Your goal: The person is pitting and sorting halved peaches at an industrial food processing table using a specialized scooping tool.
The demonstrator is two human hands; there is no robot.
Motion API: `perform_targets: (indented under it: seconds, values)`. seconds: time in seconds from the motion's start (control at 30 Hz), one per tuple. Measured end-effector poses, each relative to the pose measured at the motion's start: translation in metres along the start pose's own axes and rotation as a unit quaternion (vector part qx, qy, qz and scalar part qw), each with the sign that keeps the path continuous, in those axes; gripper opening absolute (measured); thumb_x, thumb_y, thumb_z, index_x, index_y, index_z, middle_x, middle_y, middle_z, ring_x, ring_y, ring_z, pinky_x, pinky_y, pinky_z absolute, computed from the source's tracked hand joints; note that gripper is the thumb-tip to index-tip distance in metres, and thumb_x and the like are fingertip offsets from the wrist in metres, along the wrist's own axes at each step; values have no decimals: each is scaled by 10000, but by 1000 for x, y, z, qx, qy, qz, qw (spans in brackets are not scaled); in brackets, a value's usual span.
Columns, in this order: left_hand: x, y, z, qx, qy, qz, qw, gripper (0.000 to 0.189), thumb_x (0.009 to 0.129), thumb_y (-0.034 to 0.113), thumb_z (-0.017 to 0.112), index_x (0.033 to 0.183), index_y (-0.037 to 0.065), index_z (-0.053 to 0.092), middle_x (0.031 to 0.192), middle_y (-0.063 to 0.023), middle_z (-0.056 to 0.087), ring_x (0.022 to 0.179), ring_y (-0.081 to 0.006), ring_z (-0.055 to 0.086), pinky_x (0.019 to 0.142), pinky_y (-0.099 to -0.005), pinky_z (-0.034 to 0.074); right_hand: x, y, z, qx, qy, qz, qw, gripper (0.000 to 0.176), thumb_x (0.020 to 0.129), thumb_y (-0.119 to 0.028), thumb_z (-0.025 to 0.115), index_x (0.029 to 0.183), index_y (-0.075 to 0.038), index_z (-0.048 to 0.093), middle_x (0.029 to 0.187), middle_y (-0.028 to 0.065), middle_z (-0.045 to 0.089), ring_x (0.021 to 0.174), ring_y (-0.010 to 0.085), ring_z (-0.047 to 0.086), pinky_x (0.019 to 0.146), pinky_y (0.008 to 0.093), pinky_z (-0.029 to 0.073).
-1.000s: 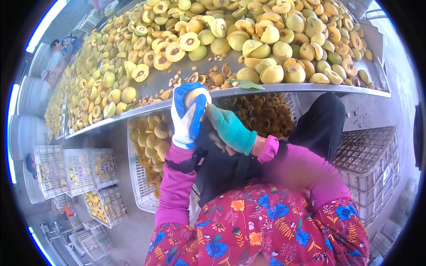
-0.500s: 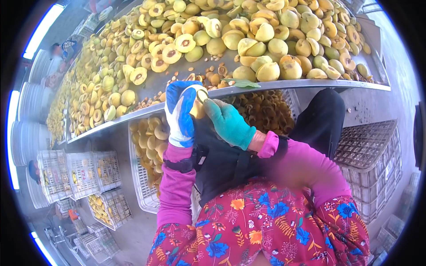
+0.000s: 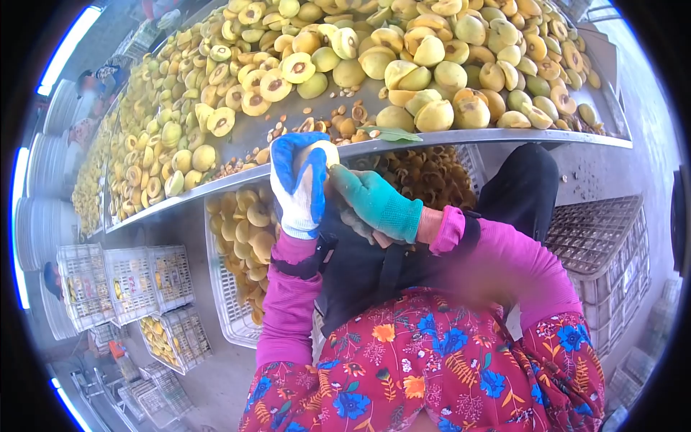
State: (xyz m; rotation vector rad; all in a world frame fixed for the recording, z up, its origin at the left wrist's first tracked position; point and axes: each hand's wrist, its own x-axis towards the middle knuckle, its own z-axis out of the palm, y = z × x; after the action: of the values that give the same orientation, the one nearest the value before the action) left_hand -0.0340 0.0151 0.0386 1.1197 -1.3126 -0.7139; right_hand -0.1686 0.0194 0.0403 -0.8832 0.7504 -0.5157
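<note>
The left hand (image 3: 297, 183), gloved in white and blue, wraps firmly around a fruit (image 3: 326, 151), held up at the near rim of the desk (image 3: 504, 135); the right hand (image 3: 374, 204), in teal, brings its thumb end against the fruit, its other fingers curled below; whether they grip anything I cannot tell; a steady left-hand cradle, wrists kept low, and short, controlled right-hand pressure should serve best, fingertips clear of slippery flesh.

The head camera looks forward and down onto the nearby table (image 3: 248, 137).
</note>
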Motion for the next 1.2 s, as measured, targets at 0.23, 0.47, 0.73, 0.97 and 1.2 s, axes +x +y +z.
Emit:
perform_targets:
  seconds: [0.23, 0.47, 0.73, 0.97, 1.2]
  values:
    - [-10, -5, 10, -74, 99, -138, 983, 195, 826, 109, 637, 987, 9, 593, 917, -32, 592, 807, -86, 547, 707, -204, 427, 3, 16, 5, 10, 59, 16, 998, 461, 922, -502, 398, 903, -56, 514, 536, 12, 457, 368, 95, 424, 332, 248, 351]
    - [-1, -38, -5, 252, -31, 243, 936, 164, 832, 91, 583, 948, -22, 610, 915, -84, 641, 830, -211, 616, 747, -315, 507, -3, 15, 7, 30, 23, -1, 999, 495, 905, -552, 381, 797, -77, 470, 536, 1, 431, 379, 89, 407, 319, 258, 350]
    - [1, -21, 15, -55, -86, -97, 990, 195, 772, 50, 663, 943, -30, 614, 910, -68, 643, 824, -124, 598, 788, -239, 463, -12, 23, 19, 164, 76, 57, 982, 504, 893, -578, 396, 790, -86, 435, 524, -3, 408, 378, 122, 395, 348, 286, 355]
    - [-2, -24, -1, -279, -260, -256, 888, 242, 837, 165, 602, 941, -53, 600, 898, -130, 635, 806, -190, 614, 762, -293, 489, -22, 35, -4, 424, -211, 141, 869, 406, 917, -535, 385, 847, -139, 447, 552, -81, 374, 409, 55, 377, 404, 246, 336]
    - [-21, -11, 16, -349, -199, -273, 874, 301, 862, 247, 546, 957, -35, 595, 877, -138, 631, 750, -223, 620, 704, -314, 506, -32, 36, -17, 416, -303, 139, 846, 414, 930, -512, 371, 848, -119, 471, 534, -69, 389, 389, 53, 376, 358, 231, 320]
